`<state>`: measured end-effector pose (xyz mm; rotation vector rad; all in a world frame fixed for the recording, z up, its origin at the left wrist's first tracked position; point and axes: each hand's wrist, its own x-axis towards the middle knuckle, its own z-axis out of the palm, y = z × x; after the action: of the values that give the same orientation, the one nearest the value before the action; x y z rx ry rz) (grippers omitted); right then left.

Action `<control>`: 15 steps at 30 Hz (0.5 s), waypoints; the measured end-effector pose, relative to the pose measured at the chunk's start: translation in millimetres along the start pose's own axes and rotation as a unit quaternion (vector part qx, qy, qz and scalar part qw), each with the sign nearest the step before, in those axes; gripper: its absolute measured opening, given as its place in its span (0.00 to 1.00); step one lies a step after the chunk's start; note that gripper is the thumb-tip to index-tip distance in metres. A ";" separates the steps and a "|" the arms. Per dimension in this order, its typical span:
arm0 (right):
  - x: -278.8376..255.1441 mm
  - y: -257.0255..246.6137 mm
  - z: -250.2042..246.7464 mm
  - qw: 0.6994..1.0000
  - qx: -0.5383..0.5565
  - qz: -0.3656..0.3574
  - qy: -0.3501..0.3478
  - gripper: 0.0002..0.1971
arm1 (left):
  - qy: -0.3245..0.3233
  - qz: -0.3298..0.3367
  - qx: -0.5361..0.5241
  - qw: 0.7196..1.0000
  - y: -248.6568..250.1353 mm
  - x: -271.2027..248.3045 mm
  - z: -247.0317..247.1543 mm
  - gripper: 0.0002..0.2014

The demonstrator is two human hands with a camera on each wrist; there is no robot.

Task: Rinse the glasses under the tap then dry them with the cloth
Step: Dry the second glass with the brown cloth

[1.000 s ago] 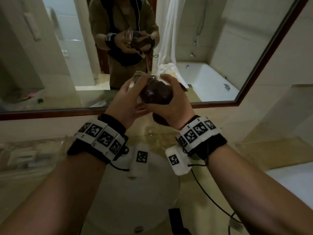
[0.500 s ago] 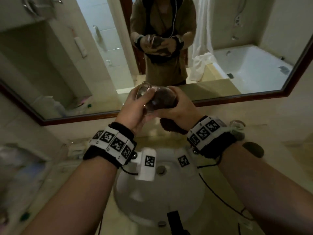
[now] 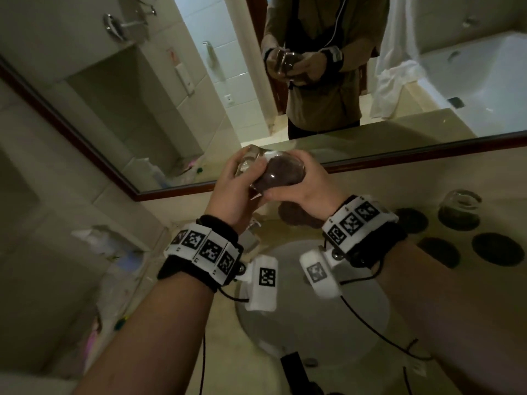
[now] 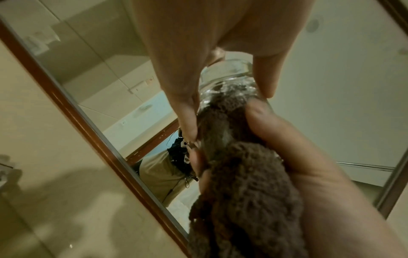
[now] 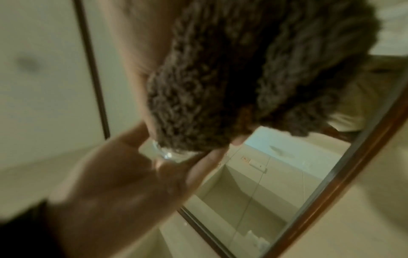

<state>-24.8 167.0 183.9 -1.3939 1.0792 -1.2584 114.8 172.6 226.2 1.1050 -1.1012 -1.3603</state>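
Glass [image 3: 258, 163] between my hands above the sink [image 3: 313, 323], cloth [image 3: 278, 175] stuffed in it, mirror [image 3: 199, 95] behind, second glass [image 3: 459, 208] on table at right

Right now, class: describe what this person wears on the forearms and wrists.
Both forearms are bare, with no sleeves. Each wrist carries a black strap ringed by white blocks printed with black square codes. A white tagged camera unit hangs beneath each wrist, trailing thin black cables.
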 end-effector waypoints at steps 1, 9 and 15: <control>-2.3 0.9 3.1 1.000 -0.025 -0.014 0.010 0.37 | -0.001 -0.007 0.000 1.000 0.7 -1.0 -0.7 0.30; -1.0 1.0 34.5 0.999 -0.040 -0.013 -0.006 0.48 | 0.012 -0.008 0.005 1.000 1.9 2.9 -30.7 0.23; -3.7 -13.3 54.5 1.000 0.000 0.002 0.018 0.33 | -0.047 -0.025 -0.012 0.999 15.6 5.3 -59.3 0.26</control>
<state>29.4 177.3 194.6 -1.3736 1.1066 -1.2858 175.4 163.5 231.9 1.0667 -1.1282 -1.4741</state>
